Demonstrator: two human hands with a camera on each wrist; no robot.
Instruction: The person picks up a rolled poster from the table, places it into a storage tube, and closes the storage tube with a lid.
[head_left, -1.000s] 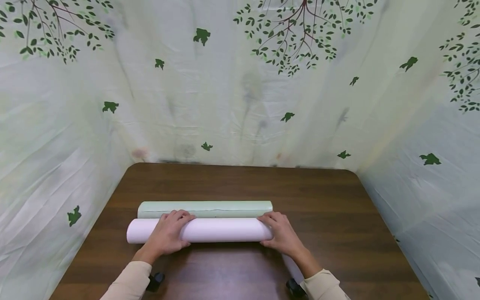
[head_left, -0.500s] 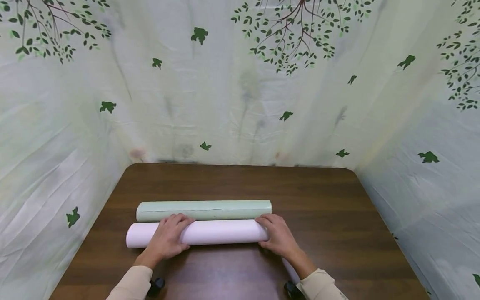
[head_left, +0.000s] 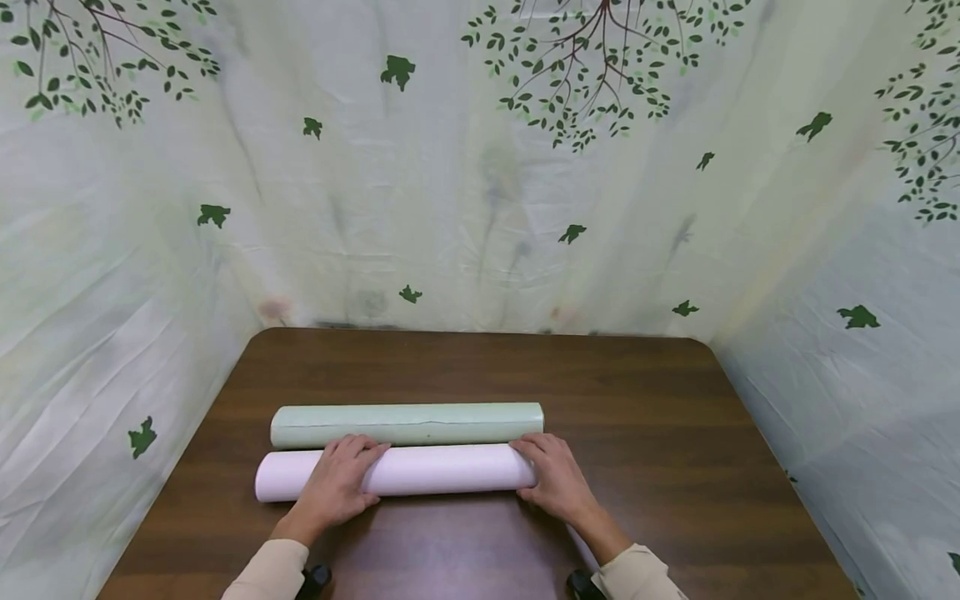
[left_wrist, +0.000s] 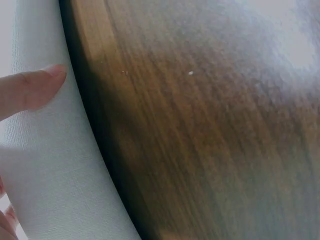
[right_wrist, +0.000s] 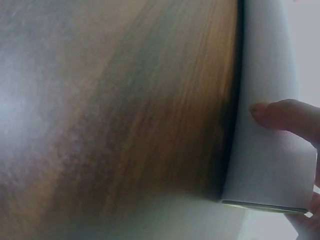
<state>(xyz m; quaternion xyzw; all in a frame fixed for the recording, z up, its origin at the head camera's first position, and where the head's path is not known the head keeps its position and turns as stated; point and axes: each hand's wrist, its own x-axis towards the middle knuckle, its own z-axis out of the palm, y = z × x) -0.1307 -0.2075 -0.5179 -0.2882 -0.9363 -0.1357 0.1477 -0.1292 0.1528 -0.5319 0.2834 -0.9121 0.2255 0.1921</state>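
Observation:
A pale lilac-white roll (head_left: 450, 470), like rolled paper or wrap, lies crosswise on the brown wooden table in the head view. My left hand (head_left: 339, 482) grips it left of the middle, fingers over the top and thumb on the near side. Near its right end my right hand (head_left: 553, 477) holds it the same way. In the left wrist view the left thumb (left_wrist: 35, 92) presses the roll's finely textured surface. The right thumb (right_wrist: 285, 117) does likewise in the right wrist view, close to the roll's end. Just behind lies a pale green roll (head_left: 405, 424), untouched by either hand.
The wooden table (head_left: 637, 417) has rounded far corners and a glossy near area. A pale cloth backdrop (head_left: 450, 183) with printed leaves and branches surrounds its back and sides. Dark wrist devices (head_left: 583, 585) sit under both sleeves.
Both hands have drawn the lilac-white roll slightly toward the person. A narrow gap now shows between it and the green roll, which has stayed about where it was.

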